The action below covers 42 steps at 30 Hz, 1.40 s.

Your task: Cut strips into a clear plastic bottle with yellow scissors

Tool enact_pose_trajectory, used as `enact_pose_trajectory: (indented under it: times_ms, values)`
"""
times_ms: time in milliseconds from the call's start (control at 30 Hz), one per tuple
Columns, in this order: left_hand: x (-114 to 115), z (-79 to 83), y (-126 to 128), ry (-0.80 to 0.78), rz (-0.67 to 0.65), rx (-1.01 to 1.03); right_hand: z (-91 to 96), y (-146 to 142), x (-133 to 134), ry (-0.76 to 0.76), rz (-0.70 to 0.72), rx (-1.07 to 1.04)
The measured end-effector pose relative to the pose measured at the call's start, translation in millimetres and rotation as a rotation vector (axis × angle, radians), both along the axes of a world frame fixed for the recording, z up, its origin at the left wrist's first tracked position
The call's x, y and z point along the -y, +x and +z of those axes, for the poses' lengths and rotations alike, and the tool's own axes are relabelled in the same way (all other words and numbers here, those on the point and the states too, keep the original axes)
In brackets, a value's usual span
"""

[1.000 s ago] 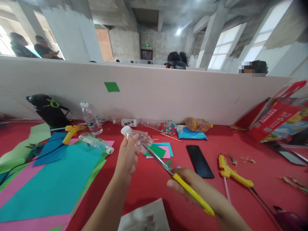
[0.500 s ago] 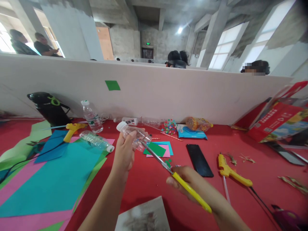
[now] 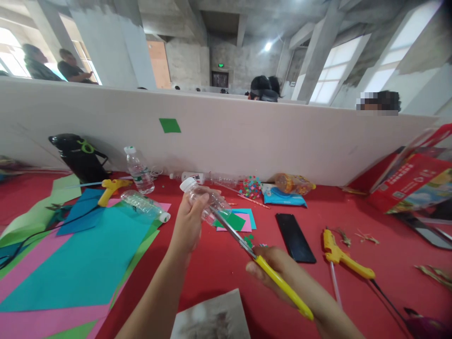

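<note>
My left hand (image 3: 192, 214) is closed round a clear plastic bottle (image 3: 219, 203) with a white cap, held tilted above the red table with the cap to the upper left. My right hand (image 3: 273, 270) grips yellow-handled scissors (image 3: 282, 282). Their metal blades point up and left and meet the bottle's lower end; whether they are cutting into the plastic I cannot make out. Behind the bottle lie small green, pink and blue paper pieces (image 3: 247, 221). A black phone (image 3: 295, 238) rests to the right of the scissors.
Large coloured sheets (image 3: 95, 263) cover the left side, with a glue gun (image 3: 109, 190) and bottles (image 3: 139, 176) behind. Another yellow glue gun (image 3: 341, 256) lies at right. Blue wipes (image 3: 284, 196) and star confetti (image 3: 250, 187) sit by the white partition (image 3: 226, 136). People are beyond it.
The view has shifted slightly, so most things appear a little further right. Both hands keep their hold on the bottle and the scissors, whose blades still meet the bottle.
</note>
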<state>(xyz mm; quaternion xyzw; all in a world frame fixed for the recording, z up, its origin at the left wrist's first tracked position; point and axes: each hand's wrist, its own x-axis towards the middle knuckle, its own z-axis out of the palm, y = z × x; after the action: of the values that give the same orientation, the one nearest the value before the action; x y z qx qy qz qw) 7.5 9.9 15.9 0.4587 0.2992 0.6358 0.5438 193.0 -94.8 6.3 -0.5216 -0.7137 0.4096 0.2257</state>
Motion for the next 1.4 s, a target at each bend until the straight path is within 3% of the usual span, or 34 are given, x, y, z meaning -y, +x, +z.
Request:
enact_pose_trajectory:
  times_ms: [267, 433, 733, 867, 1067, 1400]
  values:
    - [-1.1, -4.5, -0.8, 0.046, 0.027, -0.071, 0.8, 3.6, 3.0, 0.005, 0.008, 0.0]
    - [2.2, -5.3, 3.1, 0.065, -0.045, -0.106, 7.3, 1.3, 6.0, -0.031, 0.0, -0.025]
    - [-2.1, -6.3, -1.7, 0.095, -0.004, -0.137, -8.3, 1.9, 0.1, 0.008, -0.029, -0.013]
    - [0.5, -4.4, -1.2, 0.118, 0.018, -0.202, -0.4, 3.9, 2.0, 0.012, -0.005, -0.014]
    - [9.5, 8.3, 5.8, 0.093, -0.059, -0.221, 15.0, 0.7, 6.7, -0.019, -0.032, -0.037]
    - [7.3, 6.7, 3.1, 0.13, -0.035, -0.238, 1.4, -1.9, 3.5, -0.009, -0.042, -0.042]
